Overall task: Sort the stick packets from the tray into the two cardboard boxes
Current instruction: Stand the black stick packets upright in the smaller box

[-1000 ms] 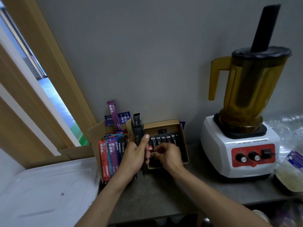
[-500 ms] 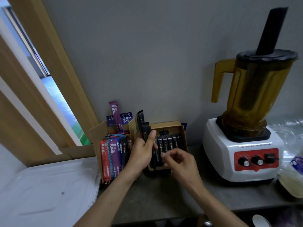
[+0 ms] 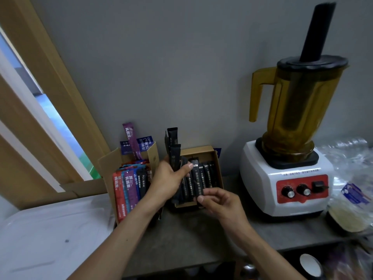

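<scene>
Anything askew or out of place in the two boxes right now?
One purple packet in the left box pokes up, tilted, well above the neat coloured row in front of it. The black packets in the right box sit in an even row. Nothing looks spilled or torn.

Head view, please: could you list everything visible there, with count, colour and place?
left cardboard box: one, brown, left of centre
coloured packets: many, red, blue, purple, upright in left cardboard box
right cardboard box: one, brown, beside the left one
boxed black packets: a row, black, in right cardboard box
held bundle: a few black packets, above the boxes
blender: one, white base, red panel, amber jug, right
tray: one, white, lower left
plastic bag: one, clear, far right
counter: one, grey
left hand: grips held bundle
right hand: pinches one of the boxed black packets
</scene>
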`<state>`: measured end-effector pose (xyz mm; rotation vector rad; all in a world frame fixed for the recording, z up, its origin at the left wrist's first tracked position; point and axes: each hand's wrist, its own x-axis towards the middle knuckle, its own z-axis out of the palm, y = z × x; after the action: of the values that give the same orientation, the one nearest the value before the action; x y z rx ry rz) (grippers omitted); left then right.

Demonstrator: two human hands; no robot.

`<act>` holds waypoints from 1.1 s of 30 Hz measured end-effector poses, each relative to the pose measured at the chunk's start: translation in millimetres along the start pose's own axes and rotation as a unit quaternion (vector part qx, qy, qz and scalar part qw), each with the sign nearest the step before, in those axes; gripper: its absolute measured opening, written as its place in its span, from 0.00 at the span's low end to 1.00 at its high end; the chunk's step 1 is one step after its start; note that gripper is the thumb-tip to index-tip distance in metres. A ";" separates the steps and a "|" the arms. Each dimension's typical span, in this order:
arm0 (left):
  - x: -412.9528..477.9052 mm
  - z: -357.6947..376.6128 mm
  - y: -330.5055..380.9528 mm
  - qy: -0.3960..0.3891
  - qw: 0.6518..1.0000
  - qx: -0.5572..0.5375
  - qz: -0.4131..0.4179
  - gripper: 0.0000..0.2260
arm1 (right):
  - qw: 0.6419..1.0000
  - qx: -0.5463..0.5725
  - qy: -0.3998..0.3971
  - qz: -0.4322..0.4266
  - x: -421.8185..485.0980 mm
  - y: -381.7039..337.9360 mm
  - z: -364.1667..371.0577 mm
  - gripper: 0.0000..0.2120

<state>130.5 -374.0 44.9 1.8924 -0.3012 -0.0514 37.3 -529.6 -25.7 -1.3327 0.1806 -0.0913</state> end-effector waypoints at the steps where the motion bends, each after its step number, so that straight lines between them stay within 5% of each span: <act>1: -0.6 0.4 0.6 -0.002 1.000 0.001 -0.002 0.10 | 1.000 -0.005 -0.001 -0.001 -0.3 -1.0 0.4 0.20; 9: -0.8 0.8 3.2 0.057 0.998 -0.012 -0.008 0.05 | 0.996 -0.086 -0.021 -0.009 5.0 -11.1 -5.1 0.11; 15: 2.2 -4.5 5.3 0.047 0.999 -0.008 -0.020 0.02 | 0.980 -0.170 -0.033 -0.099 24.6 -21.4 5.6 0.07; 21: 4.0 -1.7 1.4 0.087 0.995 0.031 -0.041 0.17 | 0.947 -0.303 0.038 -0.102 62.0 -5.4 17.5 0.05; 33: -3.3 -6.0 0.2 0.054 0.993 -0.049 -0.090 0.17 | 0.918 -0.385 0.034 -0.093 76.1 18.1 23.7 0.07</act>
<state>128.4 -367.7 46.7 1.8139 -0.0533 -0.0841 115.7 -515.6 -43.9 -2.1377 0.1526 -0.2462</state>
